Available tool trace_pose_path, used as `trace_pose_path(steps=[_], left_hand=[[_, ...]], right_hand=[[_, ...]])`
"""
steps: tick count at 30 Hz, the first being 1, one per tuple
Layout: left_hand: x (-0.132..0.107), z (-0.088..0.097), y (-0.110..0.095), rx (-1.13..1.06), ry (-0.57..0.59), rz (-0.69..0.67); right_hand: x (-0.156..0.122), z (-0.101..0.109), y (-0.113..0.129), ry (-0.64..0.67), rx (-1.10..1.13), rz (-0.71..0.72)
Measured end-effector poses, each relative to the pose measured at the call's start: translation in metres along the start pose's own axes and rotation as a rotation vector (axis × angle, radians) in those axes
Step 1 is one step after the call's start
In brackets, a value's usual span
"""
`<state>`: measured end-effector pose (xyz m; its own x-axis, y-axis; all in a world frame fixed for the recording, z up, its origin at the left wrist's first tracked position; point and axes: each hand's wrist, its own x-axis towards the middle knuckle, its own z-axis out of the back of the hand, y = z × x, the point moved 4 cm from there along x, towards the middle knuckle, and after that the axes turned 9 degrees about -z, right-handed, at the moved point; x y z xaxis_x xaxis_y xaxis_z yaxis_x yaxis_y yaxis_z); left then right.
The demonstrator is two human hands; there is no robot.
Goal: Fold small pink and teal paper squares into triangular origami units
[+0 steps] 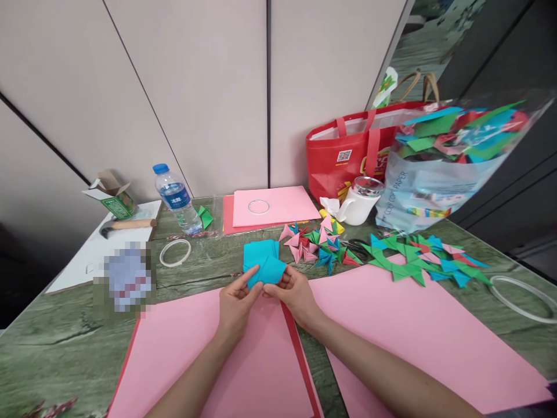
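- Clear ribbed plastic water bottle (177, 199) upright at far left, on the green wood-grain table (65, 342).
- Left hand (235, 303) pinches the folded blue paper square (263, 266).
- Right hand (292, 292) pinches its other edge, above the smooth pink paper sheets (418, 331).
- Pointed folded paper pieces (404, 258) lie to the right.

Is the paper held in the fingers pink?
No, the folded paper pinched by the left hand and right hand is blue.
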<state>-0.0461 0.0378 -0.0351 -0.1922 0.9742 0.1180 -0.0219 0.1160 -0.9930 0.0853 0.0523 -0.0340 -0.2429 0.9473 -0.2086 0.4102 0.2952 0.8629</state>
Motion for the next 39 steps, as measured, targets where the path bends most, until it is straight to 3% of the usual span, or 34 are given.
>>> trace_pose_path(steps=[14,24,30,35,39], left_hand=[[-0.001,0.000,-0.004,-0.049,0.047,0.006],[0.001,-0.009,-0.011,-0.383,0.150,0.106],[0.001,-0.007,-0.012,-0.175,0.157,0.081],[0.001,-0.004,-0.011,-0.113,0.139,0.053],[0.001,-0.006,-0.011,-0.105,0.153,0.045]], right_hand=[[-0.001,-0.003,0.001,0.032,-0.041,-0.029],[0.002,0.001,0.002,-0.044,-0.076,-0.004],[0.001,0.002,0.000,-0.041,-0.065,-0.034],[0.004,0.003,-0.002,-0.002,-0.066,-0.056],[0.006,0.004,-0.001,0.039,-0.155,0.005]])
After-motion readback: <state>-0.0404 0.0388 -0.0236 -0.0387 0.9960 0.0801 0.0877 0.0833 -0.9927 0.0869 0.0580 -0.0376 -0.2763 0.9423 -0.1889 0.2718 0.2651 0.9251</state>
